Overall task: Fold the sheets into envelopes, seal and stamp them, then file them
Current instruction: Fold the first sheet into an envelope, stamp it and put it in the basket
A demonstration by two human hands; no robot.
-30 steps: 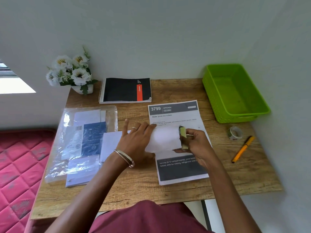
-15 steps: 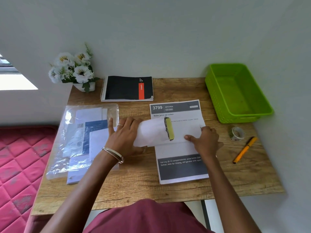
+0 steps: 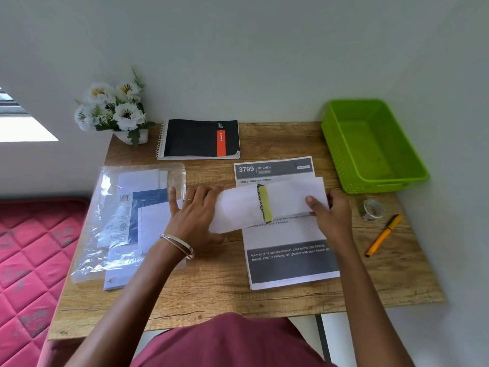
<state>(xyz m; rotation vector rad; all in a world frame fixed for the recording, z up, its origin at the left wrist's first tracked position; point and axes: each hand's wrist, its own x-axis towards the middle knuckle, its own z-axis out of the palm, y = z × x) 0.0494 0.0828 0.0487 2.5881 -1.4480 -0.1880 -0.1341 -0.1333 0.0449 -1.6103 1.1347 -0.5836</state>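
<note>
My left hand grips the left end of a white envelope lying across the desk's middle. The envelope's open right end carries a yellow adhesive strip. A folded white sheet sticks out to the right of that strip, and my right hand pinches its right edge. Both lie over the upper part of a printed sheet headed "3799 KITCHEN". How far the folded sheet reaches inside the envelope is hidden.
A green plastic basket stands at the back right, with a tape roll and an orange pen in front of it. A clear bag of envelopes lies left. A black notebook and flower pot sit at the back.
My right hand moved right, away from the yellow strip, and white paper now spans the gap. My left hand and the envelope shifted left and up the desk.
</note>
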